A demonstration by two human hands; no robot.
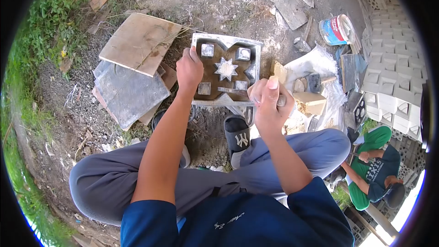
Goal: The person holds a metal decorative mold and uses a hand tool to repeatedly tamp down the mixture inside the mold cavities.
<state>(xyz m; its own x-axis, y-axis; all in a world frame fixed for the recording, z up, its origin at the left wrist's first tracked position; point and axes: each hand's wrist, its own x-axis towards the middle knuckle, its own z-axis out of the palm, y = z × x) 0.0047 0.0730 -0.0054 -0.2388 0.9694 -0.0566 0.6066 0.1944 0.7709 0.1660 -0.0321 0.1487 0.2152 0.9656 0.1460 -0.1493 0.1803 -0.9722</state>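
Note:
In front of me is a grey metal block mould (227, 39), with a star-shaped core (226, 69) in the middle and square posts near its corners. My left hand (189, 69) is closed on the mould's left wall. At the lower right corner, my right hand (270, 103) is wrapped round the handle of a flat-bladed tool (230, 90). Its narrow blade seems to reach left into the mould between the lower posts; the exact kind of tool is hidden by my fingers.
Stacked boards (139, 43) and slabs lie left of the mould. To the right are a white plastic sheet (315, 62) with stones and a yellowish block (309, 103), a paint bucket (336, 30), and stacked pale blocks (388, 64). Another person (372, 171) sits at lower right.

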